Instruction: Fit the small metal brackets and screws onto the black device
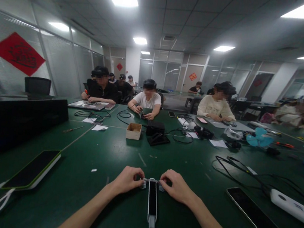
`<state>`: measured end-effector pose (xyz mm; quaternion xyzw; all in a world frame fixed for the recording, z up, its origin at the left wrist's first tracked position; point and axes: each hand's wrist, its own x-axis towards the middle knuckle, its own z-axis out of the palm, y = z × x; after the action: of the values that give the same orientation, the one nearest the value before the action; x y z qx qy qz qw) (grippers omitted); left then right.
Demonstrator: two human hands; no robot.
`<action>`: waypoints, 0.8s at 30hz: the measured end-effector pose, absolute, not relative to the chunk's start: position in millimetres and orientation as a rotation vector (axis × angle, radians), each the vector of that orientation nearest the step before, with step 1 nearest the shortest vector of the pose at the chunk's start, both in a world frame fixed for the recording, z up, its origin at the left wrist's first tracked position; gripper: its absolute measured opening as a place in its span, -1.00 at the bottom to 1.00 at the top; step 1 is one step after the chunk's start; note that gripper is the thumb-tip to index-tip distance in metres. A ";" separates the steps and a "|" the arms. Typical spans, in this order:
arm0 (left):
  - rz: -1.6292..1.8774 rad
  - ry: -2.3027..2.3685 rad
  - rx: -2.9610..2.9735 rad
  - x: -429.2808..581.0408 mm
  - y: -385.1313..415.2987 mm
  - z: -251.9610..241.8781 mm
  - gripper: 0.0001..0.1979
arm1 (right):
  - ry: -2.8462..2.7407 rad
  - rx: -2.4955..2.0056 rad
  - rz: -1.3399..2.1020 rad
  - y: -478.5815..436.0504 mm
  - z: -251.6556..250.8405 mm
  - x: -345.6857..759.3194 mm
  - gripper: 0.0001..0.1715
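Note:
A narrow device [152, 201] with a black face and a white frame lies on the green table in front of me, its long side pointing toward me. A grey block [151, 222] sticks out of its near end. At its far end, small grey parts show on both sides. My left hand [129, 180] is closed, thumb and fingers pinching the left grey part [144, 184]. On the other side, my right hand [176, 185] pinches the right grey part [161, 186]. The fingers partly hide both parts, so their exact kind is unclear.
A green-edged phone [33, 169] lies left, a larger black phone [261, 222] right, beside a white power strip [294, 207] and black cables. Ahead stand a small cardboard box [133, 131] and a black case [155, 129]. Several people work across the table, near a blue fan [260, 138].

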<state>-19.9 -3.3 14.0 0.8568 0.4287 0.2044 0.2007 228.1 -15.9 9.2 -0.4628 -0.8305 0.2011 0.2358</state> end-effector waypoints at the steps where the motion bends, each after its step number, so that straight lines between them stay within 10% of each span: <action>1: 0.572 1.201 2.394 -19.8 -3.3 14.0 -0.84 | -2.280 -1.269 0.553 -16.6 9.7 227.4 -0.79; 24: 0.613 1.213 2.183 -16.8 -2.1 14.8 -0.86 | -2.284 -1.270 0.613 -16.9 10.7 227.0 -0.79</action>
<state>-16.8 -2.1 14.8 0.8146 0.4527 0.2288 0.2812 227.0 -16.9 10.7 -0.4609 -0.8286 0.2225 0.2268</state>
